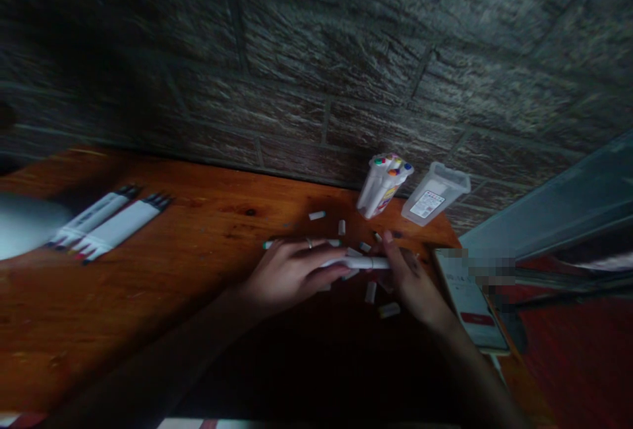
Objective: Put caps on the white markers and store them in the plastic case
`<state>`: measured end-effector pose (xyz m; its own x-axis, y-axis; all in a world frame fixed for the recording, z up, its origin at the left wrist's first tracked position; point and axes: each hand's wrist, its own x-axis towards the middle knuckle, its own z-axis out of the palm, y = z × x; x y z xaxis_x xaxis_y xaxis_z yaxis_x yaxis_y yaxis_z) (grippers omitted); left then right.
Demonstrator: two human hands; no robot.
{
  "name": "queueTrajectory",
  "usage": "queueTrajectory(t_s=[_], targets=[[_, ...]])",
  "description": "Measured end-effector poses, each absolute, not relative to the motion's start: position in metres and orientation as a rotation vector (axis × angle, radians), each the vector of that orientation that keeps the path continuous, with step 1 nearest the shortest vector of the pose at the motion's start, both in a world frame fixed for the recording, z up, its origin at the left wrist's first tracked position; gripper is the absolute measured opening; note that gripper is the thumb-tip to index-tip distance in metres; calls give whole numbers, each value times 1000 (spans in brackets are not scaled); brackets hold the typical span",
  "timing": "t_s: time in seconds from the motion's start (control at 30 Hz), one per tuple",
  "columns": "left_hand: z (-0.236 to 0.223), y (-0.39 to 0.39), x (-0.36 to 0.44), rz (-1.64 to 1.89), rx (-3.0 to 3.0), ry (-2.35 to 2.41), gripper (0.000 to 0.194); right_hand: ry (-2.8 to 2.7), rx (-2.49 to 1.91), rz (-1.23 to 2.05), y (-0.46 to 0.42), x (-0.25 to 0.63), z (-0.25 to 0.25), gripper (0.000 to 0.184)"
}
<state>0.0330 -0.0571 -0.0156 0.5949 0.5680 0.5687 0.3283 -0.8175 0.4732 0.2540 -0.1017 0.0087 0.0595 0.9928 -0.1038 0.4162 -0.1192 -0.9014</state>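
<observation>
Head view: a person is working at a wooden desk [163, 251] set against a dark brick wall, both hands meeting over a white marker [357, 262] lying crosswise between them. The left hand [291, 274] is closing its grip around the marker's barrel, fingers curled over the near end, a ring showing on one finger. The right hand [413, 281] is pinching the far end of the same marker, at or near its cap; whether the cap is on or coming off cannot be told in the dim, blurred light.

Loose caps [368, 292] are lying scattered just beside and beneath both grips, some touching the hands' shadows, one [317, 215] well ahead of them. Beyond the right hand, a white tub of markers [382, 185] is leaning, coloured tips up, with an empty clear container [434, 193] lying tilted just beside it. Far to the left of the left hand, two flat packs of markers [111, 221] are resting. A booklet [472, 304] is lying just right of the right hand.

The risks, as judged: a sharp pull could be jerking the marker free and knocking caps off the desk edge, or an elbow could be tipping the leaning tub. With an uncapped tip, ink could be marking fingers or wood.
</observation>
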Motion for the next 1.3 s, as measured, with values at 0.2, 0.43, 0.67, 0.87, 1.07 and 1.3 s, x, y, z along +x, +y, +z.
queueTrajectory(t_s=[0.2, 0.43, 0.67, 0.87, 1.07, 1.3], targets=[[-15, -53, 30, 1010, 2387, 642, 23, -1538, -1560, 1123, -103, 265, 3, 53], [-16, -54, 37, 1094, 2332, 531, 21, -1716, -1550, 1079, -105, 269, 9, 50], [-15, -59, 39, 1134, 2351, 515, 17, -1752, -1613, 901, -109, 258, 8, 59], [-14, -65, 43, 1288, 2367, 534, 12, -1737, -1599, 686, -109, 251, -5, 63], [-12, -56, 36, 1222, 2505, 627, 17, -1674, -1546, 634, -100, 249, -7, 56], [-11, -41, 15, 978, 2554, 972, 33, -1619, -1512, 148, -53, 289, 56, 34]])
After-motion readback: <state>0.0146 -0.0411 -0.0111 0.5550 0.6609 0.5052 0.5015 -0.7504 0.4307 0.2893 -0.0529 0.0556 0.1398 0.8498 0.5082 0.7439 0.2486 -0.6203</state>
